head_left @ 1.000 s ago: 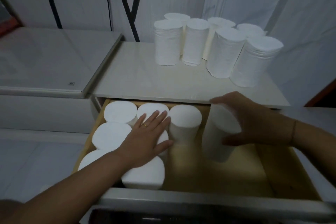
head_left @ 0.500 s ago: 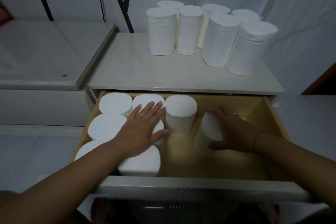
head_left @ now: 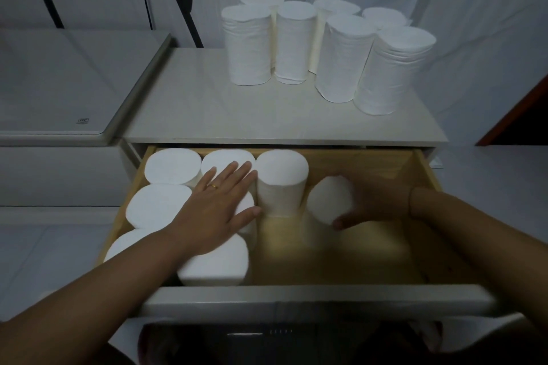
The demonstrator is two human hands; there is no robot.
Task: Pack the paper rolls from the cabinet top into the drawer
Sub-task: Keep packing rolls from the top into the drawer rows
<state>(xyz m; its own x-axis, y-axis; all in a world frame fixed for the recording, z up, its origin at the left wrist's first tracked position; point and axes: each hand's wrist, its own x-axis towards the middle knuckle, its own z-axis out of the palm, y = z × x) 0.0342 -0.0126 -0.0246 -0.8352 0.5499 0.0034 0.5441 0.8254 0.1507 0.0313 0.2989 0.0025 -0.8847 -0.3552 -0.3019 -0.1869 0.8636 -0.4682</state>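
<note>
The wooden drawer (head_left: 421, 175) stands pulled out below the cabinet top (head_left: 189, 109). Several white paper rolls (head_left: 173, 169) stand upright in its left part. My left hand (head_left: 219, 204) lies flat with straight fingers on the tops of the middle rolls. My right hand (head_left: 376, 204) grips a tilted paper roll (head_left: 329, 201) low inside the drawer, just right of the upright roll (head_left: 281, 184) at the back. Several more rolls (head_left: 341, 59) stand on the cabinet top at the back right.
The drawer's right half shows bare wooden floor (head_left: 355, 252). The white drawer front (head_left: 311, 299) runs along the near edge. A low white unit with a glass top (head_left: 59, 80) adjoins on the left. White curtains (head_left: 474, 9) hang behind.
My right hand has carried its roll down from above the drawer's edge into the drawer and leftward toward the standing rolls. My left hand has stayed flat on the roll tops.
</note>
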